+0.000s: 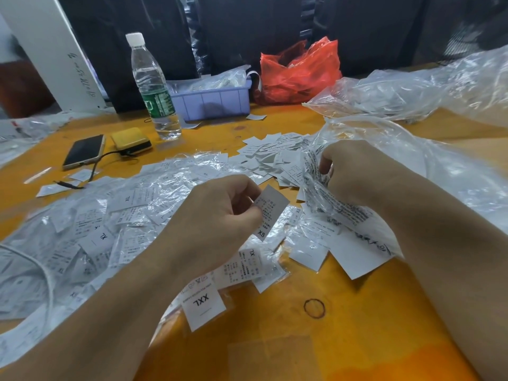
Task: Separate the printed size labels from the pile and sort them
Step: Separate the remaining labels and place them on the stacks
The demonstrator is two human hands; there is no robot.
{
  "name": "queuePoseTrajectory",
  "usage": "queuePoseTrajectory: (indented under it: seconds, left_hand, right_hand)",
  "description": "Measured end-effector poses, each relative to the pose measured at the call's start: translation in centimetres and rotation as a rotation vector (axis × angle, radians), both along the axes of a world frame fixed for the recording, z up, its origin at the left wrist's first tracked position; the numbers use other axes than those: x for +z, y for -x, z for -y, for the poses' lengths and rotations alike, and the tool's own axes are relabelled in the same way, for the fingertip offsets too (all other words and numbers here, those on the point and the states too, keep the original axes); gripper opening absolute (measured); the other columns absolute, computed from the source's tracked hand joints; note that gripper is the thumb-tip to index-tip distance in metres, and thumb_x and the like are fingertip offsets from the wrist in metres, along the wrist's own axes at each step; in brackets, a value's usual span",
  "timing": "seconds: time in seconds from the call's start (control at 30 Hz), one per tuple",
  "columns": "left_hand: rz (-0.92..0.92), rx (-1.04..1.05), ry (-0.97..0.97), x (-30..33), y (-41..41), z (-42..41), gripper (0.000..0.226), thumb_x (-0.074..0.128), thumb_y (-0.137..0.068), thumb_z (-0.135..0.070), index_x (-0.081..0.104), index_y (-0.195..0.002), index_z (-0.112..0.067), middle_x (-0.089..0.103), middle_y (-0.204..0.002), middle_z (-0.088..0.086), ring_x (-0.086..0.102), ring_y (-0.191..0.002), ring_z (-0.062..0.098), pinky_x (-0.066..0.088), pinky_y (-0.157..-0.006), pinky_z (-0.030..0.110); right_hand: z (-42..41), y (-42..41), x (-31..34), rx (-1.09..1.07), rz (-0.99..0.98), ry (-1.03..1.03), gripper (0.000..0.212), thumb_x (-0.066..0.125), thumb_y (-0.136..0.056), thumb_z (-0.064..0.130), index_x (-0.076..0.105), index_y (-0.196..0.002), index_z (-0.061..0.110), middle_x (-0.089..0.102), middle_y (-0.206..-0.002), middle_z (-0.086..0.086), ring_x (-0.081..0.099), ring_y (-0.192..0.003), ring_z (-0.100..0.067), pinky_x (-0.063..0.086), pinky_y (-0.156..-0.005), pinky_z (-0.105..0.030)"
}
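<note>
Labels thin, limp, slippery — my left hand (220,213) pinched XS label (270,211) by edge; right hand (354,171) gripped crinkly label bag (330,199).

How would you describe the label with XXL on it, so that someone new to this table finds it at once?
Start at the orange table and find the left hand. Just below its wrist, at the near edge of the pile, lies the XXL label. It alone shows large bold letters, read upside down, and partly overhangs bare table.
</note>
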State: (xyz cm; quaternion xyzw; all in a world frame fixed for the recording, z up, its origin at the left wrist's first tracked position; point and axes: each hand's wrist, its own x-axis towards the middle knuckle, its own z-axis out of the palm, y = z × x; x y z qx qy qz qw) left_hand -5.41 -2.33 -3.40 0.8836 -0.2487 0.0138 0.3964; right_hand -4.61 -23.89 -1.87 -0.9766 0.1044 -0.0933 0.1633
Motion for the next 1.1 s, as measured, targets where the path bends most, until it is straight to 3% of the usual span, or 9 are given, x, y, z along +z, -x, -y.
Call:
queuePoseTrajectory:
  seconds: [0.2, 0.3, 0.37, 0.43, 0.57, 0.7, 0.93, 1.1]
  left_hand:
    - [0.000, 0.002, -0.014, 0.1, -0.2, -0.1, 0.013, 0.060, -0.091, -0.024, 0.064, -0.090, -0.037, 0.071, -0.081, -0.013, 0.066, -0.073, 0.010, 0.056, -0.060, 0.032]
    - [-0.023, -0.017, 0.022, 0.1, 0.0, -0.1, 0.021, 0.059, -0.092, -0.023, 0.057, -0.100, -0.042, 0.071, -0.080, -0.012, 0.064, -0.070, 0.009, 0.051, -0.054, 0.024]
    - [-0.035, -0.025, 0.046, 0.2, 0.1, -0.1, 0.030, 0.059, -0.092, -0.020, 0.052, -0.105, -0.047, 0.070, -0.079, -0.008, 0.064, -0.070, 0.011, 0.050, -0.054, 0.023]
    - [-0.030, -0.025, 0.045, 0.2, 0.1, -0.1, 0.031, 0.058, -0.092, -0.018, 0.053, -0.104, -0.046, 0.069, -0.076, -0.006, 0.062, -0.066, 0.012, 0.048, -0.052, 0.021]
    - [0.026, -0.001, 0.003, 0.2, 0.0, -0.1, 0.019, 0.060, -0.089, -0.017, 0.067, -0.084, -0.034, 0.065, -0.071, -0.009, 0.057, -0.062, 0.005, 0.044, -0.051, 0.016]
    - [0.012, 0.033, 0.029, 0.3, 0.0, -0.1, 0.020, 0.057, -0.088, -0.015, 0.070, -0.084, -0.030, 0.067, -0.073, -0.011, 0.061, -0.066, 0.004, 0.049, -0.057, 0.021]
    - [-0.046, 0.042, -0.061, 0.0, -0.1, 0.0, 0.009, 0.057, -0.087, -0.026, 0.062, -0.086, -0.033, 0.061, -0.072, -0.017, 0.058, -0.061, -0.003, 0.039, -0.047, 0.011]
    - [-0.060, 0.017, -0.058, 0.2, -0.1, -0.2, 0.030, 0.062, -0.089, -0.041, 0.058, -0.118, -0.036, 0.063, -0.100, -0.020, 0.060, -0.077, -0.009, 0.045, -0.057, 0.018]
  right_hand:
    - [0.1, -0.2, 0.5, 0.149, 0.401, -0.007, 0.039, 0.049, -0.078, -0.012, 0.067, -0.106, 0.008, 0.061, -0.097, -0.009, 0.058, -0.090, -0.024, 0.052, -0.082, -0.039]
    - [-1.2, 0.4, 1.0, 0.267, 0.554, -0.219, 0.036, 0.055, -0.078, -0.012, 0.070, -0.100, 0.011, 0.066, -0.086, -0.003, 0.065, -0.079, -0.014, 0.054, -0.077, -0.029]
    - [-2.3, 1.0, 1.1, 0.347, 0.502, -0.461, 0.030, 0.063, -0.079, -0.009, 0.069, -0.094, 0.016, 0.069, -0.082, 0.002, 0.068, -0.076, -0.011, 0.058, -0.075, -0.028]
    - [-3.5, 1.5, 1.0, 0.421, 0.385, -0.699, 0.028, 0.069, -0.077, -0.010, 0.068, -0.090, 0.014, 0.071, -0.082, -0.002, 0.071, -0.077, -0.014, 0.059, -0.077, -0.035]
    - [-4.5, 1.7, 0.9, 0.517, 0.183, -1.133, 0.033, 0.070, -0.071, -0.018, 0.066, -0.092, 0.007, 0.069, -0.088, -0.008, 0.072, -0.081, -0.018, 0.058, -0.086, -0.034]
    - [-4.5, 1.7, 1.1, 0.548, 0.045, -1.504, 0.037, 0.068, -0.058, -0.013, 0.063, -0.090, 0.004, 0.063, -0.086, -0.011, 0.069, -0.073, -0.017, 0.059, -0.071, -0.022]
    - [-4.3, 1.3, 0.8, 0.570, -0.100, -1.776, 0.036, 0.062, -0.060, -0.013, 0.061, -0.093, 0.003, 0.062, -0.083, -0.012, 0.068, -0.068, -0.017, 0.058, -0.065, -0.022]
    - [-3.9, 1.1, 0.6, 0.652, -0.200, -1.868, 0.033, 0.063, -0.065, -0.015, 0.066, -0.092, 0.003, 0.066, -0.083, -0.012, 0.069, -0.070, -0.017, 0.059, -0.070, -0.024]
